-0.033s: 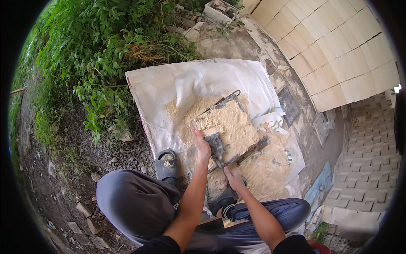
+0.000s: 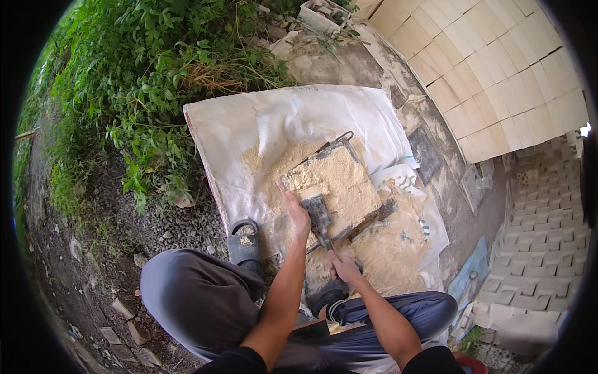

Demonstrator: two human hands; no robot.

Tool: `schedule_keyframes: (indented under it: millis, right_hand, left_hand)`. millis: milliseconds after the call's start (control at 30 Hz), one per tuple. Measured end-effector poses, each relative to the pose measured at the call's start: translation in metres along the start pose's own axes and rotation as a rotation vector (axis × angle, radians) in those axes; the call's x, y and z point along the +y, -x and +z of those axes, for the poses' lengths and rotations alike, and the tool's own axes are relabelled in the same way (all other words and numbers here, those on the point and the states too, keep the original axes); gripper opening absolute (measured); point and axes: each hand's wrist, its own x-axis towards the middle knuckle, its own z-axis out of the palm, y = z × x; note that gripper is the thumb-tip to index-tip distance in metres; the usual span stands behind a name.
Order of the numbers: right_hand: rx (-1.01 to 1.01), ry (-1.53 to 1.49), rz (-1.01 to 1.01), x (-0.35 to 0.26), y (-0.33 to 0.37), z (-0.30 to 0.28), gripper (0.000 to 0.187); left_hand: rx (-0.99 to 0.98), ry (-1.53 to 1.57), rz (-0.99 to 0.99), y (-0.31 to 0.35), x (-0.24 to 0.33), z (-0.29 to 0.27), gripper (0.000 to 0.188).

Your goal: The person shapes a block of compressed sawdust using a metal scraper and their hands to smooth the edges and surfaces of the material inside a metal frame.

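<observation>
Two bare hands: the right hand (image 2: pixel 346 268) curls its fingers around the handle of a flat scraper (image 2: pixel 316 210); the left hand (image 2: pixel 298 213), fingers straight and empty, edges a powder bed (image 2: pixel 349 181) on white sacking (image 2: pixel 243 118).

Single fisheye view from the person's head, steeply downward, the hands (image 2: pixel 298 210) fairly near below.

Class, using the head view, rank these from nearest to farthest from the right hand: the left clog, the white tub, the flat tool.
1. Flat tool: gripped in the right hand.
2. Left clog: to the hand's left.
3. White tub: at the picture's top.
</observation>
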Motion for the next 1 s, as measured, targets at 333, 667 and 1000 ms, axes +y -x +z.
schedule_keyframes:
  millis: [333, 667, 1000]
  right_hand:
    - [0.258, -0.024, -0.409, -0.009, -0.020, -0.005, 0.059]
    - [0.381, 0.332, -0.287, 0.006, -0.026, -0.012, 0.068]
    - [0.494, 0.511, -0.274, 0.025, -0.044, -0.006, 0.072]
  left_hand:
    - [-0.078, 0.074, 0.046, -0.004, 0.000, -0.002, 0.058]
    - [-0.046, 0.043, 0.043, -0.001, -0.005, -0.008, 0.063]
    - [-0.116, 0.158, -0.038, -0.003, 0.007, -0.002, 0.061]
